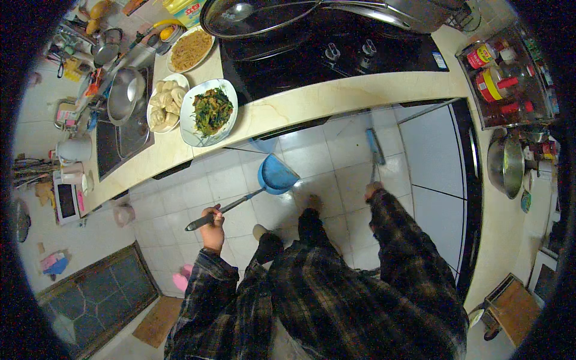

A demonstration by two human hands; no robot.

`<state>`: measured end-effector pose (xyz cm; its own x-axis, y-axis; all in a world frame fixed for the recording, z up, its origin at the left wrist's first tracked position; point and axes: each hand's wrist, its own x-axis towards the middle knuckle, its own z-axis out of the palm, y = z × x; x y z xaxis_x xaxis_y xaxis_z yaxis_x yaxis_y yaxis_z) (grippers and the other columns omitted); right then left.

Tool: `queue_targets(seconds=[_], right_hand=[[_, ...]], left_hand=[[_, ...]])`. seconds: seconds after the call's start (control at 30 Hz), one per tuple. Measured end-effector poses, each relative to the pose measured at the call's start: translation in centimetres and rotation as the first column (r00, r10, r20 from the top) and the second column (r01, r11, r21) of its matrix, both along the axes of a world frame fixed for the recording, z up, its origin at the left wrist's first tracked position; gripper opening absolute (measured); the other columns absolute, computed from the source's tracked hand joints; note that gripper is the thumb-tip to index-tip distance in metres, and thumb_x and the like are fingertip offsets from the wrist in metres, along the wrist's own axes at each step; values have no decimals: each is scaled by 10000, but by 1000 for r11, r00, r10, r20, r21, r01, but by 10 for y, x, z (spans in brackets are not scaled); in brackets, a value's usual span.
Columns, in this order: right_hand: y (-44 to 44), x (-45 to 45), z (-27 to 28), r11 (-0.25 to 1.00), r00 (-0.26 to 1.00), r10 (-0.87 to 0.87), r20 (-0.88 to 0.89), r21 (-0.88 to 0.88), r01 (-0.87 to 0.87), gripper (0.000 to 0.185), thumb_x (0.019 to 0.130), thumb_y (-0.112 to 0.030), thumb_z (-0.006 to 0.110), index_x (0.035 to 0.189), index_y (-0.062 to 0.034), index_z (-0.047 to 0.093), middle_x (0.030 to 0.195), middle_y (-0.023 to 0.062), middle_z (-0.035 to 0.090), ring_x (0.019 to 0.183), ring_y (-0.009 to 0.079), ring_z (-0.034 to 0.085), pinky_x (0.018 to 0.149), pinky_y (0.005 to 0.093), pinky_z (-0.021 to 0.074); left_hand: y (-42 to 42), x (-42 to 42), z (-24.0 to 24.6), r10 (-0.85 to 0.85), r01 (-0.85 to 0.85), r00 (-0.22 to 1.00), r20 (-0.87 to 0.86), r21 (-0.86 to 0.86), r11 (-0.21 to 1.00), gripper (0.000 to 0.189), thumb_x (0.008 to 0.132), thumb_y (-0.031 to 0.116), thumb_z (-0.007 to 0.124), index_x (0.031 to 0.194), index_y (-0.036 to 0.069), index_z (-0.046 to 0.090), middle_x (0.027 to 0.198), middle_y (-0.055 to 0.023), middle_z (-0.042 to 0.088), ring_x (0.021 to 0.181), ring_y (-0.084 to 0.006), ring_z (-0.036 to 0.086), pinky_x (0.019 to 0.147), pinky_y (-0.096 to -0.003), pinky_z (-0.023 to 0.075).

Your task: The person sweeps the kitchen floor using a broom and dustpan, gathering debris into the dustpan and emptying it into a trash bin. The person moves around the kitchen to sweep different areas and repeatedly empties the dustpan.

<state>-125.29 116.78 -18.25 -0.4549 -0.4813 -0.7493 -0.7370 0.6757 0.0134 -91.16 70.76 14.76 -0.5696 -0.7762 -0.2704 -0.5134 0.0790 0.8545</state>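
In the head view my left hand (212, 228) grips the dark handle of a long-handled blue dustpan (281, 173). The pan's scoop lies at the tiled floor (310, 148), its open edge facing right and away from me. My right hand (373, 191) is closed around the grey stick of a broom (375, 146), whose narrow blue-grey head is near the floor to the right of the dustpan. Motion blurs the right hand slightly. My feet in dark trousers stand on the tiles behind the dustpan.
A counter (288, 112) runs across the front, bearing a black gas hob (292, 67), a plate of cooked greens (211, 114), a plate of buns (164, 105) and a sink (121, 139). White cabinet doors (432, 180) stand on the right. Pink slippers (182, 279) lie left.
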Motion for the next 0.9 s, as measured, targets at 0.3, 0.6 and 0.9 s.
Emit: queue_targets(seconds=[0.3, 0.6, 0.9], right_hand=[[-59, 149, 67, 961, 829, -186, 528, -77, 264, 295, 781, -354, 576, 676, -82, 624, 540, 66, 546, 472, 244, 538, 443, 419, 430], [-140, 119, 260, 821, 451, -451, 771, 159, 548, 263, 839, -244, 553, 716, -13, 526, 553, 77, 505, 415, 164, 493, 375, 334, 399], [-65, 74, 206, 812, 628, -363, 688, -97, 576, 238, 839, -248, 543, 709, -55, 494, 587, 66, 484, 454, 181, 470, 394, 346, 378]], left_hand=[[8, -5, -4, -56, 51, 998, -41, -117, 992, 93, 857, 61, 535, 925, 27, 482, 1041, -200, 589, 991, -242, 553, 837, -336, 424], [3, 11, 12, -19, 24, 999, 37, -140, 990, 104, 849, 5, 533, 934, 21, 476, 1067, -196, 588, 990, -248, 562, 852, -336, 444], [-6, 67, 7, 114, -116, 993, -23, -176, 978, 82, 841, 2, 534, 899, 29, 483, 1002, -183, 595, 983, -255, 572, 841, -342, 448]])
